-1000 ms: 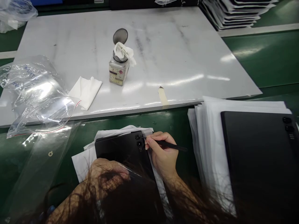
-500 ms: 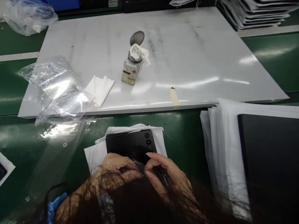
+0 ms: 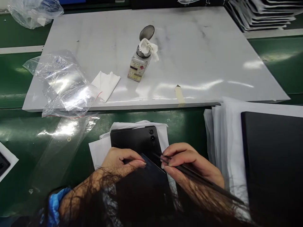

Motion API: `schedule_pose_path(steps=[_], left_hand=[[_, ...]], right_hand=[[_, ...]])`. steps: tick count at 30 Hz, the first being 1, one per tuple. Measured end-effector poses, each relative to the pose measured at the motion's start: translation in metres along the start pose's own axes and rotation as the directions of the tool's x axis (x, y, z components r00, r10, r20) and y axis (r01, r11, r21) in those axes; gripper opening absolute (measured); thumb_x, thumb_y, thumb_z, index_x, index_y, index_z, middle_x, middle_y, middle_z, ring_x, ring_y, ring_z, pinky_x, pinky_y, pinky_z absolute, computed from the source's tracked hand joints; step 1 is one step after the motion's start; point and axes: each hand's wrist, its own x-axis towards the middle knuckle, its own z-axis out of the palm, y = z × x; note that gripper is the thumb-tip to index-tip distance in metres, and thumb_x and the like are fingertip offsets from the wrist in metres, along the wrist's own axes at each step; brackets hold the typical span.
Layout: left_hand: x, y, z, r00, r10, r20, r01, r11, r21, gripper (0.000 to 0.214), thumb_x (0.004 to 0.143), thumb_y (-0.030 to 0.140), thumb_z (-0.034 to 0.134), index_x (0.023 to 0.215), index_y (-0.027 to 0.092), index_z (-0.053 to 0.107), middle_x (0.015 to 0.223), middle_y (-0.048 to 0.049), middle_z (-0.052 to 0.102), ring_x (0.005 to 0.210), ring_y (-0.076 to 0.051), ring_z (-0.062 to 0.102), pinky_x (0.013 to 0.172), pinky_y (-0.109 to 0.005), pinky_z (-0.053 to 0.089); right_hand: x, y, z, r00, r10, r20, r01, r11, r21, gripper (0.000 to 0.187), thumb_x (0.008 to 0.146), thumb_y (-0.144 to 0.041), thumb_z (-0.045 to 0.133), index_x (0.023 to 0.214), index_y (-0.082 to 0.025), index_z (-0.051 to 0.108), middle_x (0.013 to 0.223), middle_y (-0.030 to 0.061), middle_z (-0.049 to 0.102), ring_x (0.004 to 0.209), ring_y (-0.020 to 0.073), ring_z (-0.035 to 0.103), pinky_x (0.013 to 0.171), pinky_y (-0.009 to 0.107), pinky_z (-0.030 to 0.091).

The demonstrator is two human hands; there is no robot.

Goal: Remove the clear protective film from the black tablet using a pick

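Observation:
A black tablet (image 3: 130,137) with two round camera lenses lies back side up on white sheets (image 3: 97,156). My left hand (image 3: 120,162) is closed in a pinch, thumb against forefinger, at the edge of a thin, see-through dark film (image 3: 153,176) over the tablet's lower part. My right hand (image 3: 191,160) grips black tweezers (image 3: 205,181) like a pen, their tips just over the tablet's back near the film's edge. Loose hair in front of the camera hides the lower part of the tablet and film.
On the grey board (image 3: 201,69) stand a solvent bottle (image 3: 138,67) with a tissue in its open top, a folded tissue (image 3: 107,85) and clear plastic bags (image 3: 68,82). Stacked white sheets (image 3: 217,135) with a dark panel (image 3: 274,157) lie at right, another device (image 3: 4,164) at left.
My right hand has moved right, away from my left fingers, and the black tweezers now show in it. The left hand keeps its pinch. The whole view has shifted slightly.

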Motion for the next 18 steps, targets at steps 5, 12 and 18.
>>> schedule_pose_path(steps=[5,12,18], left_hand=[[-0.001,-0.001,-0.003,1.0,0.012,0.012,-0.012,1.0,0.024,0.006,0.097,0.025,0.107,0.097,0.031,0.108,0.091,-0.0017,0.102,0.083,-0.019,0.102,0.079,-0.01,0.074],[0.003,-0.005,-0.003,0.999,0.05,0.011,-0.051,0.998,0.022,0.028,0.093,0.01,0.105,0.095,0.039,0.107,0.087,0.0087,0.1,0.076,-0.016,0.1,0.073,-0.008,0.071],[0.002,-0.007,-0.005,0.999,0.042,0.002,-0.042,0.996,0.074,0.02,0.094,0.015,0.105,0.094,0.034,0.107,0.089,0.0025,0.102,0.079,-0.021,0.101,0.074,-0.014,0.076]], right_hand=[[0.012,-0.01,0.008,0.999,0.004,0.034,-0.006,0.997,0.074,0.018,0.105,-0.023,0.105,0.101,-0.037,0.094,0.097,0.0044,0.098,0.084,0.0262,0.096,0.074,0.031,0.082],[0.017,-0.011,0.008,0.997,0.064,0.048,-0.068,0.995,0.079,0.023,0.102,-0.019,0.104,0.094,-0.036,0.091,0.094,0.0016,0.098,0.077,0.0232,0.095,0.057,0.025,0.071],[-0.005,0.008,0.017,0.998,0.007,-0.057,0.0,0.992,0.127,0.02,0.103,-0.021,0.103,0.102,-0.039,0.094,0.094,0.0018,0.097,0.077,0.0242,0.093,0.06,0.03,0.074]])
